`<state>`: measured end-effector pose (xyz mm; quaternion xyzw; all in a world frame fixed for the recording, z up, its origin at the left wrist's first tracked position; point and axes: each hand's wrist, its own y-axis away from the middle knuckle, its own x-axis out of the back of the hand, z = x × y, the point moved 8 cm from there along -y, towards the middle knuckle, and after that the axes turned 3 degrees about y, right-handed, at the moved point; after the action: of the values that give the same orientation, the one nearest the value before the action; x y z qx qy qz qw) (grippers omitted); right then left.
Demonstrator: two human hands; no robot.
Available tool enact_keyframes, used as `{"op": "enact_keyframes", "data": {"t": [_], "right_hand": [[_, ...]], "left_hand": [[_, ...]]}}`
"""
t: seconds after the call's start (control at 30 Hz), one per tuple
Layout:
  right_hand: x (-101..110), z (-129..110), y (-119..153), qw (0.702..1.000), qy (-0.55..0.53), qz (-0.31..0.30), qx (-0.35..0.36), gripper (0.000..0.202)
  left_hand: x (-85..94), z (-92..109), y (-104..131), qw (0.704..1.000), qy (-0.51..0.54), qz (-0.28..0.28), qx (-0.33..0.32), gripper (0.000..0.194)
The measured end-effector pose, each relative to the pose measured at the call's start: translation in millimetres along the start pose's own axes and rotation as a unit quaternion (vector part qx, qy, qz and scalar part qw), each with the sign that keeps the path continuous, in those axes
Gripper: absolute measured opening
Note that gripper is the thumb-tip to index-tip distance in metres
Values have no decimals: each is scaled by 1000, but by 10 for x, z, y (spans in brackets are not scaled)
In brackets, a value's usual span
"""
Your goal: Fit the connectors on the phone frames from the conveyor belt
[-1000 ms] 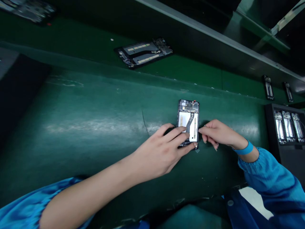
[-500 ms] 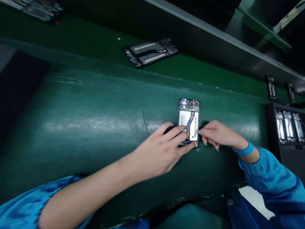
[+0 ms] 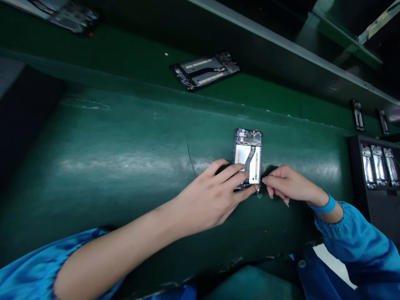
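An opened phone [image 3: 254, 160] lies on the green mat, its circuit board at the far end and a dark flat cable running down its bright middle. My left hand [image 3: 215, 191] grips it from the left, with fingers laid over the lower half and little finger at the bottom right corner. Those fingers hide part of the lower end. Close to the phone's lower right edge, my right hand [image 3: 284, 183] is closed in a pinch. What sits between its fingertips is too small to make out. A thin wire shows along that edge.
Beyond the mat, a green strip [image 3: 265, 93] carries another opened phone [image 3: 206, 71] and one at the top left [image 3: 73, 16]. Two smaller-looking ones [image 3: 358, 116] lie far right. A black tray [image 3: 356, 162] holds several phones. A dark object [image 3: 28, 108] stands left.
My right hand has slid slightly down along the phone's right edge, still pinched. The phones on the far strip have shifted to the right. My left hand stays in place.
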<state>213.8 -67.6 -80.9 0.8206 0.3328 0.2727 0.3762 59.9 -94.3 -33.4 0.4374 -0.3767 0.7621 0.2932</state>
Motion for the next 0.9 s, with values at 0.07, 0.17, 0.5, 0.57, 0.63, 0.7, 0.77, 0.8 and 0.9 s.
{"op": "enact_keyframes", "data": {"t": [0.07,0.17,0.5,0.57,0.63,0.7,0.77,0.8,0.9], "right_hand": [[13,5,7,1000,-6,6,0,34],[3,6,12,1000,11,4,2,33],[32,-31,0,1000,8,-2,-4,34],[40,-28,-2,1000,18,5,-8,33],[39,-12,-3,1000,22,3,-10,34],[55,-4,9,1000,7,5,3,37],[94,-20,50,999,-6,24,34,38],[114,-35,84,998,-1,41,52,39],[56,-64,202,993,57,72,78,41]], "left_hand": [[-5,3,-5,1000,1,-7,-1,37],[-4,14,-5,1000,-6,-10,-4,38],[-34,7,-4,1000,2,-8,-13,36],[-38,18,7,1000,3,-10,-11,36],[-21,13,23,1000,11,-15,-9,36],[13,-37,17,999,36,-26,-7,35],[72,-168,-42,998,63,-28,4,36],[102,-261,-98,997,70,-25,13,38],[116,-547,-328,998,58,-26,29,47]]}}
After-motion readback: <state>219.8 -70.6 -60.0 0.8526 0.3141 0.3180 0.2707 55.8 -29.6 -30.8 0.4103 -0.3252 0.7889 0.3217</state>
